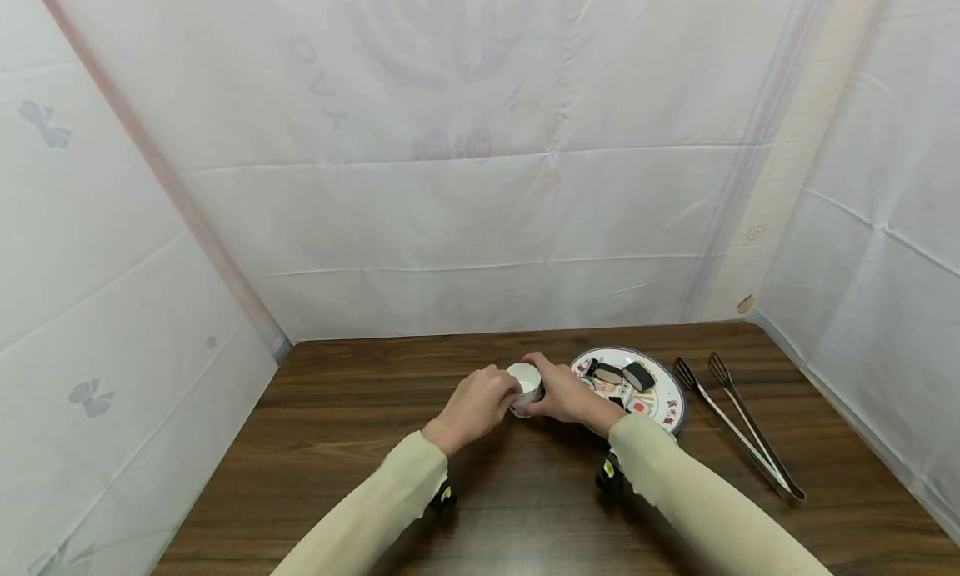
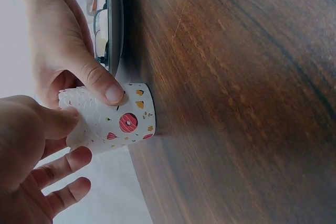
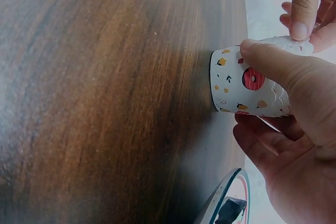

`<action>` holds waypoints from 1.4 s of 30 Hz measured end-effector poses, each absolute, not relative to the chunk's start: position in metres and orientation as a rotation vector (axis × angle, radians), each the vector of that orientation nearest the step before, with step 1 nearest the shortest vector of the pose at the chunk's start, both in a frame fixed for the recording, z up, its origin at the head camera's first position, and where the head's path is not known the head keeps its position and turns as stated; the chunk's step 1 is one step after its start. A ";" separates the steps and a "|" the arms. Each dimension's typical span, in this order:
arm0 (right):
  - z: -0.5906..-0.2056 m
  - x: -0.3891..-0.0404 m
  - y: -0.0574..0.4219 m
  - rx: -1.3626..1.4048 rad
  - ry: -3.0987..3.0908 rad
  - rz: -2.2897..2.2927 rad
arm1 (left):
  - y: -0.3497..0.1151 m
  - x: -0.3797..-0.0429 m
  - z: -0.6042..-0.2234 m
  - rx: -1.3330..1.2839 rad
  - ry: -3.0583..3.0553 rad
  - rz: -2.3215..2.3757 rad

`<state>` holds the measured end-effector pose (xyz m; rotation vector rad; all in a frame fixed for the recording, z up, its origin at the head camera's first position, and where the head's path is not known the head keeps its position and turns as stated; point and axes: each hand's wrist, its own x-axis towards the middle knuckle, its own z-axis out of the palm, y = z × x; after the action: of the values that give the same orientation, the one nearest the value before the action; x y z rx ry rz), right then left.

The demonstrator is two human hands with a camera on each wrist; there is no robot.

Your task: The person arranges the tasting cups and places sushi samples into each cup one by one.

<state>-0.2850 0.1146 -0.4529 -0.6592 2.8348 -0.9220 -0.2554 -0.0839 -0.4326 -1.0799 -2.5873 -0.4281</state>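
A stack of white paper baking cups (image 1: 525,378), printed with red doughnuts and small yellow motifs, stands upright on the table. Layered scalloped rims (image 2: 86,111) show at its upper end in the left wrist view. My right hand (image 1: 561,393) holds the stack from the right, thumb along the printed side and fingers round the far side. From the left, my left hand (image 1: 477,401) pinches the scalloped rim between thumb and forefinger. Its other fingers are loosely bent beside the cups in the left wrist view.
Just right of my right hand lies a round printed plate (image 1: 663,405) with dark-wrapped, sushi-like pieces (image 1: 638,377) on it. Metal tongs (image 1: 750,443) lie spread further right on the brown wooden table (image 1: 360,393). White cloth walls (image 1: 465,226) enclose the table's back and sides.
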 end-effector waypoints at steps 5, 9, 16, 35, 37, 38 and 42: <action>-0.453 -0.284 0.115 -0.682 2.836 -0.931 | -0.083 -0.256 -0.432 -1.082 -2.586 -0.433; -0.453 -0.283 0.116 -0.696 2.831 -0.944 | -0.083 -0.256 -0.433 -1.085 -2.578 -0.458; -0.454 -0.283 0.116 -0.689 2.843 -0.987 | -0.085 -0.257 -0.434 -1.095 -2.535 -0.513; -0.457 -0.283 0.117 -0.695 2.864 -1.027 | -0.093 -0.254 -0.425 -1.072 -2.334 -0.618; -0.457 -0.283 0.117 -0.694 2.870 -1.009 | -0.096 -0.253 -0.423 -1.061 -2.321 -0.614; -0.457 -0.283 0.117 -0.693 2.870 -1.006 | -0.097 -0.253 -0.422 -1.058 -2.315 -0.614; -0.458 -0.284 0.118 -0.716 2.867 -1.014 | -0.104 -0.252 -0.420 -1.053 -2.292 -0.609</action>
<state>-0.2842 0.1184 -0.4582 -0.7162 2.8670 -1.0137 -0.2521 -0.1041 -0.4196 -1.0526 -2.2918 -0.6089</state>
